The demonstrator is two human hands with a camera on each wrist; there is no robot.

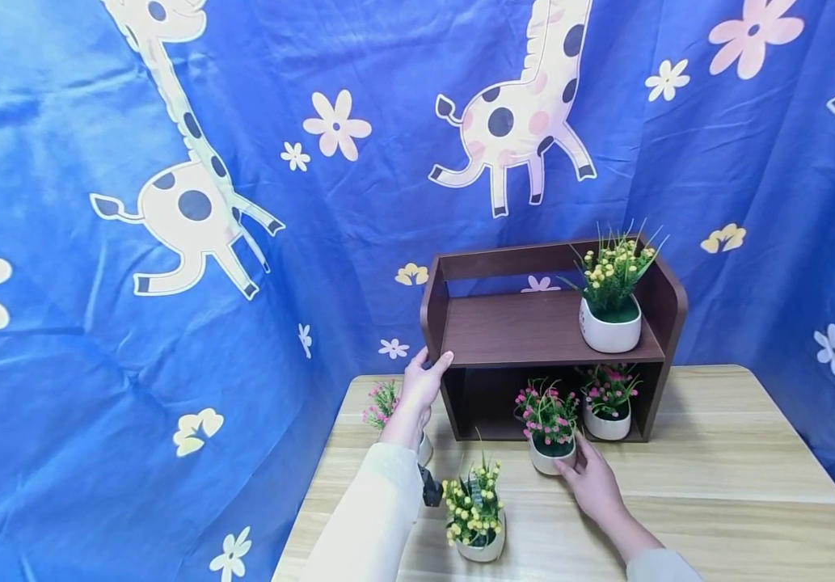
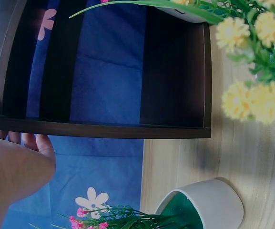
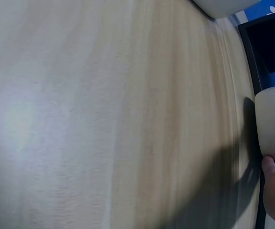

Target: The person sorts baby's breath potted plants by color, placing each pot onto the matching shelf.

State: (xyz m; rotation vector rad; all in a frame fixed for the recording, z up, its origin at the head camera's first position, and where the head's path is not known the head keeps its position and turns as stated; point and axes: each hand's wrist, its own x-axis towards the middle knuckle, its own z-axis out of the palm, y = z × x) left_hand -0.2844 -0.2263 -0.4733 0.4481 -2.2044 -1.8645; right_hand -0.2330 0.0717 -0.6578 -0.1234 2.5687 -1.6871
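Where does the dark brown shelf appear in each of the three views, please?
Head: dark brown shelf right of centre, slightly below mid-height.
Left wrist: dark brown shelf across the upper left, turned sideways.
Right wrist: dark brown shelf only partly visible, along the right edge.
Shared landmark: light wood tabletop.

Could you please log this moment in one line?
left hand: grips brown shelf unit | right hand: holds pink-flowered potted plant | position: at lower compartment's front
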